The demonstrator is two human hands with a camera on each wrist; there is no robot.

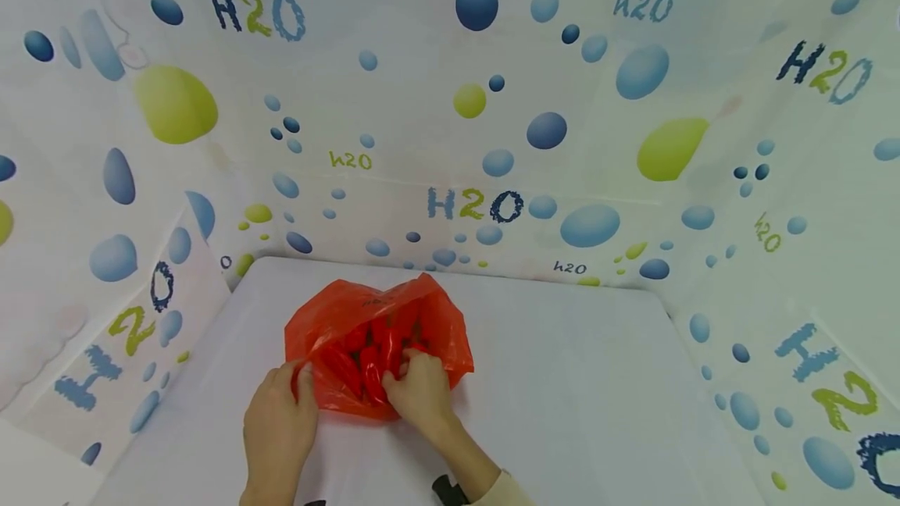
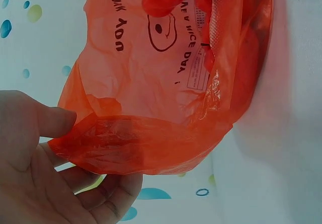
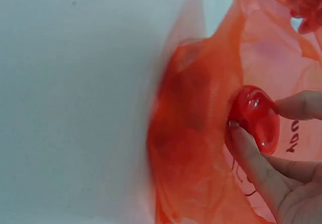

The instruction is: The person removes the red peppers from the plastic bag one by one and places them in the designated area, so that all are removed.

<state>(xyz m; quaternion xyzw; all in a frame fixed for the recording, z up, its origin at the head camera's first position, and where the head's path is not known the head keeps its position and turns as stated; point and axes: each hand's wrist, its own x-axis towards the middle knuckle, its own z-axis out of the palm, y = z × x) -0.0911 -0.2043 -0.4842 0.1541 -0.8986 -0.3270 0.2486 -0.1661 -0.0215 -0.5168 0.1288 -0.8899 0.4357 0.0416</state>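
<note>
A red plastic bag (image 1: 330,311) lies on the table with its mouth facing the person, and several glossy red peppers (image 1: 373,369) show inside. My left hand (image 1: 281,412) pinches the bag's rim at its left side; in the left wrist view the thumb (image 2: 58,121) is on one face of the film and the fingers are behind it. Inside the mouth, toward the right, my right hand (image 1: 422,389) holds one red pepper (image 3: 256,118) between thumb and fingers. Its far end is hidden from the head view.
The white table (image 1: 576,381) stretches away to the right of the bag. A white sheet (image 1: 422,100) printed with blue and green drops and H2O lettering hangs behind and along both sides. A dark object (image 1: 448,490) sits beside the right forearm at the bottom edge.
</note>
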